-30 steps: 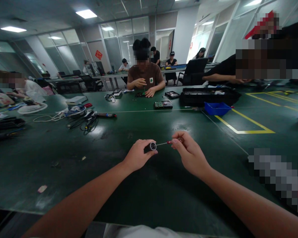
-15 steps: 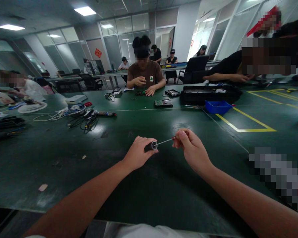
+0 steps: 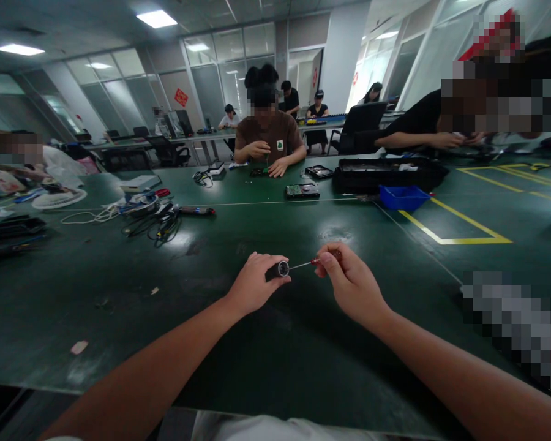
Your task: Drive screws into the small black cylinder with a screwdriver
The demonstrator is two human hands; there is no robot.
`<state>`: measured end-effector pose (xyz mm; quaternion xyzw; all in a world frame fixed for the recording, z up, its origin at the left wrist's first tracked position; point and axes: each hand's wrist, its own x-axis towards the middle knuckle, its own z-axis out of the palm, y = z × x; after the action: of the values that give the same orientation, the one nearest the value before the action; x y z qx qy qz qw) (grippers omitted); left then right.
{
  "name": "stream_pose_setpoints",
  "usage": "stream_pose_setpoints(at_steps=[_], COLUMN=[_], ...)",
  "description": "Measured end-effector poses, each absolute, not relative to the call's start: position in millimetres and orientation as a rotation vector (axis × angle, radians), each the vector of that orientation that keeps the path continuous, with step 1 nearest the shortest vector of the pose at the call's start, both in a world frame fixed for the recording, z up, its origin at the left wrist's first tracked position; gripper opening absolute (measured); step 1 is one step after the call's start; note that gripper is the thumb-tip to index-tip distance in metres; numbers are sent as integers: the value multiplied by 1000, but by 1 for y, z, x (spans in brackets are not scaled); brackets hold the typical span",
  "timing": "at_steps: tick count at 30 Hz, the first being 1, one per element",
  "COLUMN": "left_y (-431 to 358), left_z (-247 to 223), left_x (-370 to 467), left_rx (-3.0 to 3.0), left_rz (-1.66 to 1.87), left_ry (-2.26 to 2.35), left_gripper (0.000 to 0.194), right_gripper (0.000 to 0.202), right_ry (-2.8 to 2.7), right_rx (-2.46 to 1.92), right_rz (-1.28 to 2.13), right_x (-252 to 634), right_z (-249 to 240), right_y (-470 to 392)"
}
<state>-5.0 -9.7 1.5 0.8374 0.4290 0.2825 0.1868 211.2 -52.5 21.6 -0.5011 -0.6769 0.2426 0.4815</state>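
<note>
My left hand point(image 3: 256, 282) is closed around a short dark cylinder point(image 3: 278, 269) with a silver ring at its round end, which faces right and toward me. It looks like a small flashlight, though its kind is not certain. In my right hand point(image 3: 351, 275) is a thin screwdriver point(image 3: 302, 265) with a red handle, gripped between thumb and fingers. Its metal shaft points left, with the tip at the ringed end of the cylinder. Whether the tip goes inside or only touches the rim I cannot tell. Both hands are above the green table point(image 3: 239, 367).
Tangled cables point(image 3: 165, 223) lie at the left. Ahead are a hard drive point(image 3: 302, 191), a blue bin point(image 3: 403, 197) and a long black casing point(image 3: 390, 176). Across the table a person point(image 3: 270, 131) works on small parts; another person leans in at the right. A blurred-out patch covers the right front.
The screwdriver and my right hand have shifted slightly left and down, and more of the red handle shows. The cylinder's end has turned a little. My left hand keeps its grip.
</note>
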Motion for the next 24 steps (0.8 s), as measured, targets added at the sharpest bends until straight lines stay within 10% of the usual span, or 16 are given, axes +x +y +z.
stream_pose_setpoints(at_steps=[24], left_y=[-9], left_z=[-1], left_x=[-4], left_rx=[2334], left_rz=[688], left_ry=[1226], left_gripper=[38], right_gripper=[23], right_ry=[-1732], right_rx=[-1290], right_rz=[403], right_x=[212], right_z=[32], right_y=[-58])
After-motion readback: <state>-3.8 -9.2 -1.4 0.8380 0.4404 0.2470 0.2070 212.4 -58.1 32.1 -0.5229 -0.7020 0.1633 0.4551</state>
